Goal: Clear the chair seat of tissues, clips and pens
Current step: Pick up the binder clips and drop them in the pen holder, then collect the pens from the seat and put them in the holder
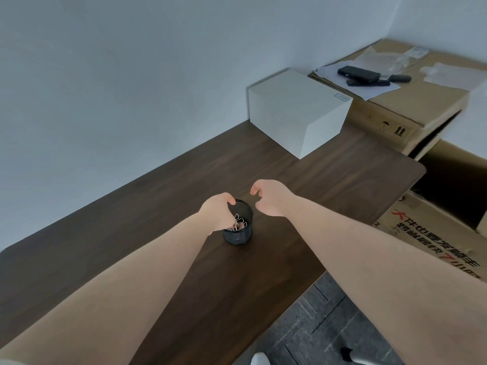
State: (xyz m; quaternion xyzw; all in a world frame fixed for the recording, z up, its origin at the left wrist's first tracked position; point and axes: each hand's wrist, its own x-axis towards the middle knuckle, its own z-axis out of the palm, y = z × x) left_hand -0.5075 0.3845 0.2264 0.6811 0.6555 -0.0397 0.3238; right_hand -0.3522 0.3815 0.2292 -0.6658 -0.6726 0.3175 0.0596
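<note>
Left hand [217, 210] is held over the rim of a black mesh cup [238, 229], fingers curled down into the mouth among pink and silver clips [238, 222]; whether a clip is actually pinched cannot be told. Right hand [268, 197] is hovered just right of the cup, apart from it, fingers loosely curled with a narrow gap, nothing held. Cup is stood upright mid dark wooden worktop [329, 180], clips seen inside it. White box [297, 111] is placed at the far worktop edge against the wall. Cardboard boxes [411, 106] are stacked to the right, black items on top.
</note>
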